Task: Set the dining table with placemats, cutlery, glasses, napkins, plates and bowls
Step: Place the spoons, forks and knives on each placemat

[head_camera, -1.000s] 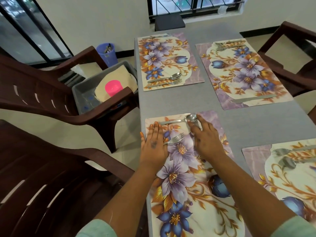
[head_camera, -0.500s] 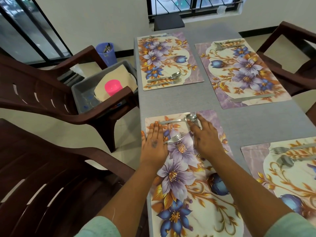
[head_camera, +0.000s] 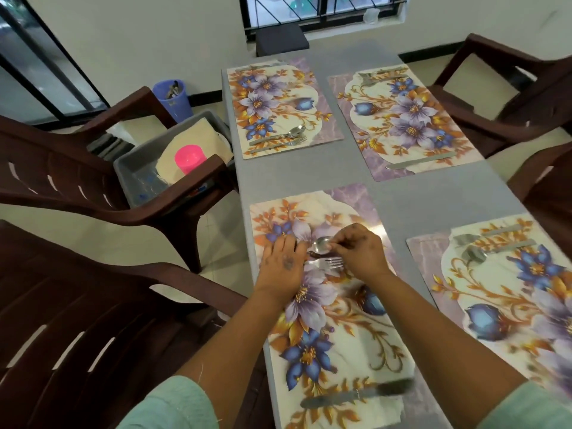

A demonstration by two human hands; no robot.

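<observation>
Spoon (head_camera: 322,244) on the near-left floral placemat (head_camera: 340,320), right hand (head_camera: 359,252) pinching its bowl, fork (head_camera: 328,263) just beside it, left hand (head_camera: 283,261) flat with straight fingers over both handles, knife (head_camera: 356,394) at the placemat's near end, grey counter (head_camera: 418,193) beneath

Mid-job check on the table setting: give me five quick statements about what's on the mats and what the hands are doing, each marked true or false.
1. Four floral placemats lie on the grey table. True.
2. The right hand pinches the spoon on the near-left placemat. True.
3. The fork lies on the bare table, off the mat. False: it lies on the near-left placemat, just below the spoon.
4. Plates already stand on all the mats. False: no plate is on any mat, only cutlery.
5. The knife lies at the near end of the near-left placemat, away from both hands. True. The left hand rests on the cutlery handles.
</observation>
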